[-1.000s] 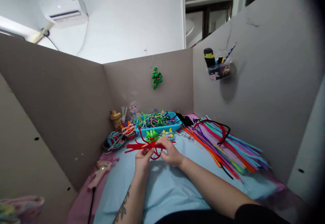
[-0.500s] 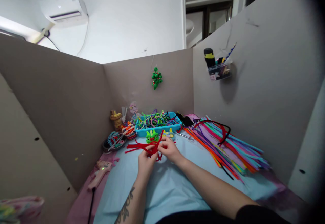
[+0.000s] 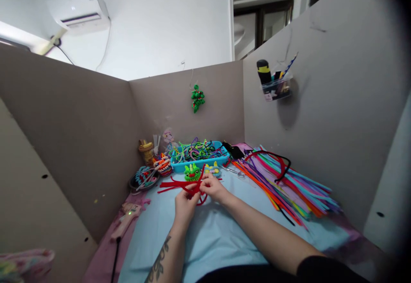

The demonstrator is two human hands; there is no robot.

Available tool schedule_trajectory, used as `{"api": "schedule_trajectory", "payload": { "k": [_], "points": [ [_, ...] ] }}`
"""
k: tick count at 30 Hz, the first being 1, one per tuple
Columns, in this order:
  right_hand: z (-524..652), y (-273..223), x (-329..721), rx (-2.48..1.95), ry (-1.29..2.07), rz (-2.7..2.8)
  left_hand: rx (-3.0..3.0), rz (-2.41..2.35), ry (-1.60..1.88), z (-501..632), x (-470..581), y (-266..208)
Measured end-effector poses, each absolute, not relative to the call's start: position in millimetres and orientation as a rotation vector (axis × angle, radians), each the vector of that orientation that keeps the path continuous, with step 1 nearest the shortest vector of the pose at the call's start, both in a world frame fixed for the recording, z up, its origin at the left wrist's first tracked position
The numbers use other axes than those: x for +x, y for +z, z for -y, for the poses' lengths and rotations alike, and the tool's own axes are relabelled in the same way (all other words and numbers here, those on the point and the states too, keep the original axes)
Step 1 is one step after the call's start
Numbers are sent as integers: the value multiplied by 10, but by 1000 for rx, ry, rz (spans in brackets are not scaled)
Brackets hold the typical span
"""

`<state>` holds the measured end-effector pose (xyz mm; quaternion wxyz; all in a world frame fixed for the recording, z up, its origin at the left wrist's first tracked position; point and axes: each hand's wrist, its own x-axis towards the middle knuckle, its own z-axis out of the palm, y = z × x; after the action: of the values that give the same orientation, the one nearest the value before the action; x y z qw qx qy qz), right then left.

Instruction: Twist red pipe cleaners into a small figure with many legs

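Note:
Several red pipe cleaners [image 3: 175, 184] are bunched between my hands, their loose ends sticking out to the left, upward and below. My left hand [image 3: 186, 201] is closed on the bunch from the left side. From the right, my right hand [image 3: 212, 187] pinches the red strands close to the left fingertips. The exact crossing of the strands is hidden behind my fingers. Just beyond stand a green fuzzy creature head [image 3: 192, 172] with a red mouth and a small yellow and blue figure [image 3: 212, 169].
A blue tray [image 3: 183, 166] of tangled pipe cleaner pieces stands at the back. Scissors [image 3: 234, 171] and a large bundle of coloured pipe cleaners [image 3: 285, 184] lie to the right. A pink glue gun [image 3: 125, 223] and a dark bowl [image 3: 144, 180] are on the left. Grey partitions [image 3: 189, 124] surround the table.
My hands keep their grip on the red pipe cleaners in nearly the same place. The red strand above my fingers has tilted slightly to the left, and the view has shifted a little.

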<state>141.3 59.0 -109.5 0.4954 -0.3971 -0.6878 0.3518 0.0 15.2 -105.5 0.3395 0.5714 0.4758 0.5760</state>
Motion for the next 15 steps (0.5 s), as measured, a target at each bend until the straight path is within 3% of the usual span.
{"api": "schedule_trajectory", "payload": {
  "k": [5,15],
  "points": [
    [-595,-1080,1431,-966,892,1623,1313,-1130,1519,-216,-28,-1081],
    [-329,-939,1367,-748,363,1840,1011,-989,1636,-239,-44,-1034]
  ]
}}
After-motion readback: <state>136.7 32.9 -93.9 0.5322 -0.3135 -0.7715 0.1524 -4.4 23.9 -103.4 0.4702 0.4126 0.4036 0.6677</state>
